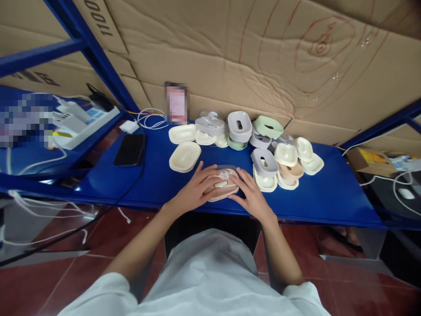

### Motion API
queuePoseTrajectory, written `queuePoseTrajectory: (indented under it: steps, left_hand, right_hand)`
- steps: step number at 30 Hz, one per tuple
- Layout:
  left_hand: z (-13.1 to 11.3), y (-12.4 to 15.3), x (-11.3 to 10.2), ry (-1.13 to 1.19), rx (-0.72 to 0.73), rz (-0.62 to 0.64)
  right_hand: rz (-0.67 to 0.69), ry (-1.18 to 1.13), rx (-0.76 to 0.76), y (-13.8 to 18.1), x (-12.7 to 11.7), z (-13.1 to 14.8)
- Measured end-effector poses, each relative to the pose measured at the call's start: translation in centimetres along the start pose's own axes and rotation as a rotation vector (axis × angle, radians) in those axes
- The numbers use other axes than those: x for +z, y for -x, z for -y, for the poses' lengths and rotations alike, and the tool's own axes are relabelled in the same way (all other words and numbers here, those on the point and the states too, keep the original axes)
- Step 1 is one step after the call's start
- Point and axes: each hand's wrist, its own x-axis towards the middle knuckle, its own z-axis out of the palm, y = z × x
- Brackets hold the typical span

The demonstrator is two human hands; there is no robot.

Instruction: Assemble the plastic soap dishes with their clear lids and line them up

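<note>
A peach soap box with a clear domed lid (223, 179) sits near the front edge of the blue table, between my two hands. My left hand (197, 189) grips its left side, fingers curving over the lid. On the opposite side, my right hand (250, 195) holds the box, with the fingertips on the lid and the thumb low at the front. The fingers partly cover the box's sides. Just behind my left hand lies a cream oval dish (185, 156). To the right of my right hand, a lilac slotted tray (264, 162) rests on cream dishes.
Along the back stand more lilac trays (239, 125), a green tray (269, 126) and a clear lid (210, 123). A phone (176, 103) leans against the cardboard wall (197, 52). A black phone (129, 149) and a cable lie at left. Blue posts flank the table (325, 197).
</note>
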Motion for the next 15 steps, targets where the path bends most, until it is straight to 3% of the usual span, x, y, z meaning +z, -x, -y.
queuePoseTrajectory:
  steps: [5, 15]
  left_hand:
    - [-0.5, 1.9, -0.6, -0.056, -0.125, -0.006]
    - [-2.3, 2.6, 0.2, -0.378, 0.049, -0.160]
  right_hand:
    - [-0.009, -0.004, -0.031, -0.2, 0.1, 0.0]
    - [0.089, -0.060, -0.023, -0.3, -0.3, 0.7]
